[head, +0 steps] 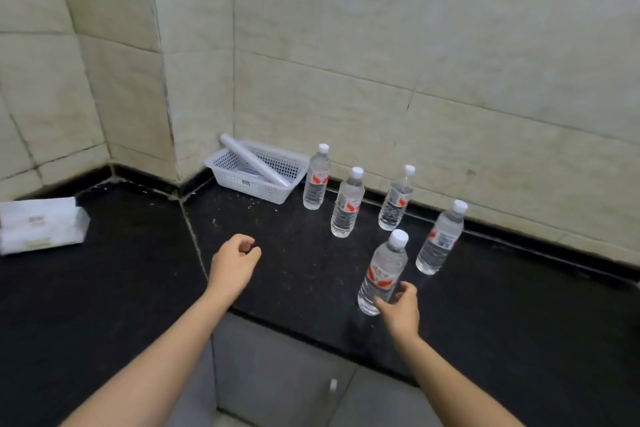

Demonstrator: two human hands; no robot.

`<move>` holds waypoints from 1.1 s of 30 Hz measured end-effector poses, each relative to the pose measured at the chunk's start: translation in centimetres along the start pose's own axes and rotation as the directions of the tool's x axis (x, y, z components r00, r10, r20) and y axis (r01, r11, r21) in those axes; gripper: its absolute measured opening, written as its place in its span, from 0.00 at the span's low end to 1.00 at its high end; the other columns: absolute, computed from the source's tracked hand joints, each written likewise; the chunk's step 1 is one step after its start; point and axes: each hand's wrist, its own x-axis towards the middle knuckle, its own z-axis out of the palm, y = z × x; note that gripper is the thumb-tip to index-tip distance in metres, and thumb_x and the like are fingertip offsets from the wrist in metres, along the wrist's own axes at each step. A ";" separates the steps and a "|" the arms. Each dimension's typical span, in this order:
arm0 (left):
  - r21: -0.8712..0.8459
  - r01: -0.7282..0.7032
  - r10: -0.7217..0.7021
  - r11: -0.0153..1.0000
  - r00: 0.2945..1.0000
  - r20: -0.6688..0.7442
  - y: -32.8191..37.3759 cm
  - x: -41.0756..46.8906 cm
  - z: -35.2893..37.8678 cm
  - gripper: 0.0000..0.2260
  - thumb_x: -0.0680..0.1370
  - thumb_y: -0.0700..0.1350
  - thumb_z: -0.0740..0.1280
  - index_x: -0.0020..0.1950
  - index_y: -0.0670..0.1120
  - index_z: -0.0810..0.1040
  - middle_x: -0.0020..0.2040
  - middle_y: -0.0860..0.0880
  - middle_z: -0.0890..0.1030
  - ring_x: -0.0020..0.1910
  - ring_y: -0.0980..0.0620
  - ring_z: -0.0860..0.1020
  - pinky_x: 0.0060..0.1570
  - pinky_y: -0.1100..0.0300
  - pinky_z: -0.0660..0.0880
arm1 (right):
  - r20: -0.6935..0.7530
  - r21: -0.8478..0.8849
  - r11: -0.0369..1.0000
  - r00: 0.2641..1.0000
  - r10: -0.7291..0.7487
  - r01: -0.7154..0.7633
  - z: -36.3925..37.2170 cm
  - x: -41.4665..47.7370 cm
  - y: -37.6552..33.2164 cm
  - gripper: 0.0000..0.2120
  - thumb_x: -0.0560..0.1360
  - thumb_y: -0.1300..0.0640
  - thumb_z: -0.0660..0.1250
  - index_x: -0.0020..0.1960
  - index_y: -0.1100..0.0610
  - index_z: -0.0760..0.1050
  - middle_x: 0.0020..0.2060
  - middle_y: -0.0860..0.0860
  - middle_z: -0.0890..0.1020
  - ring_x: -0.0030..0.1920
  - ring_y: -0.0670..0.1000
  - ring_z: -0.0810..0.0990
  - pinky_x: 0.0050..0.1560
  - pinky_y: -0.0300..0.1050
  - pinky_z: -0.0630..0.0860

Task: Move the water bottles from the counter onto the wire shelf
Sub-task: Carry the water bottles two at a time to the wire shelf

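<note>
Light was dim, even and greenish, with faint shadows. The black counter (294, 253) showed little glare. Edges bowed with wide-angle distortion, and detail was soft.

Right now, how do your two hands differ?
The right hand touches the nearest bottle low on its side, fingers open around it; the left hand is loosely curled, holding nothing. The right is near the counter edge; the left reaches farther in. Both are bare.

Left of the nearest bottle (382, 274) the bench (138, 270) lies bare — open passage. Behind it four bottles (346, 206) stand spaced apart; the basket (258, 172) blocks the corner beyond.
</note>
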 end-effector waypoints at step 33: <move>-0.150 0.025 0.056 0.988 0.858 0.511 2.7 20.7 27.8 0.53 0.61 0.39 0.78 0.75 0.47 0.46 0.74 0.43 0.59 0.72 0.45 0.61 0.71 0.45 0.60 | -0.112 0.086 0.994 0.990 0.080 -0.070 2.4 17.9 -1.3 0.36 0.57 0.53 0.73 0.59 0.37 0.60 0.43 0.37 0.77 0.42 0.41 0.76 0.42 0.40 0.69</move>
